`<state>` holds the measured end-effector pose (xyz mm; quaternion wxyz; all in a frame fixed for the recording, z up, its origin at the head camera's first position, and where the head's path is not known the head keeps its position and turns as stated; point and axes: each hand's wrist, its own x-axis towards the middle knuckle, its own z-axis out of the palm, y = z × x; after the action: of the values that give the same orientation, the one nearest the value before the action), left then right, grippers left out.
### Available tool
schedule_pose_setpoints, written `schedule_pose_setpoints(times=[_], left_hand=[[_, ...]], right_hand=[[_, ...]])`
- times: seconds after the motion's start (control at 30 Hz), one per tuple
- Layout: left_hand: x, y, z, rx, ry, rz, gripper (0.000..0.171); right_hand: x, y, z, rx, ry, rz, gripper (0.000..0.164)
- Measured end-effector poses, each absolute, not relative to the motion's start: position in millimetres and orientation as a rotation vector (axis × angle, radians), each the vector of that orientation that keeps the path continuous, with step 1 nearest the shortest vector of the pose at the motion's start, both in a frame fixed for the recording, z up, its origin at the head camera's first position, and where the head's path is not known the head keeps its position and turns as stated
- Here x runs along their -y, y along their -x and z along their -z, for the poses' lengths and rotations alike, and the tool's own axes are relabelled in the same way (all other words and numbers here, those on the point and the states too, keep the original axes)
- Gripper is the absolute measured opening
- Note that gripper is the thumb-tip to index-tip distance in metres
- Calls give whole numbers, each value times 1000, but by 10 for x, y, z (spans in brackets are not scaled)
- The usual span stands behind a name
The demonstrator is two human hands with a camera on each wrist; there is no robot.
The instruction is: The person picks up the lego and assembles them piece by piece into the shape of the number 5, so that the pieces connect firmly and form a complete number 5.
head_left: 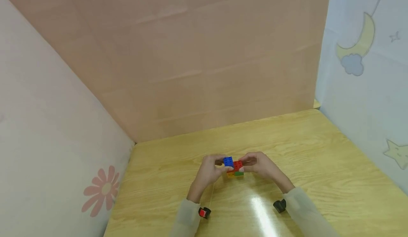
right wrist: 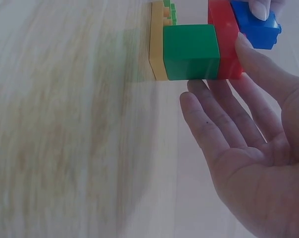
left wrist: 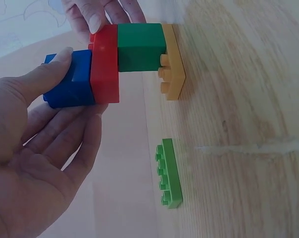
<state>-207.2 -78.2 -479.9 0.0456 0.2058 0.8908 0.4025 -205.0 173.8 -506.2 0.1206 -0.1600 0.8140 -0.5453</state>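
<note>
A small stack of toy building bricks stands on the table: a flat orange brick [left wrist: 175, 64] at the bottom, a green brick [right wrist: 191, 52] over one end, and a red brick [left wrist: 105, 64] across the green one. At the red brick's other end, a blue brick [head_left: 228, 161] lies flush against its top. My left hand [head_left: 208, 171] pinches the blue brick between thumb and fingers. From the other side my right hand [head_left: 259, 164] holds the red brick, thumb on one face and fingers on the opposite one. Between orange and red bricks, a gap shows beside the green.
A flat light-green brick [left wrist: 172, 173] lies on the table apart from the stack, at the left hand's side. The wooden table [head_left: 165, 180] is bordered by a brown backdrop [head_left: 204, 60] and pale side walls. Black wrist devices [head_left: 279, 206] hang by both sleeves.
</note>
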Motion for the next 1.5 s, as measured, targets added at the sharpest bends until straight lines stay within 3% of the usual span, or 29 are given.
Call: schedule_pose_setpoints(times=[1.5], left_hand=[[743,2095,4760,-2737,-647,-1151,42]], right_hand=[[-1770,2055,5148,-2335,389,1646,34]])
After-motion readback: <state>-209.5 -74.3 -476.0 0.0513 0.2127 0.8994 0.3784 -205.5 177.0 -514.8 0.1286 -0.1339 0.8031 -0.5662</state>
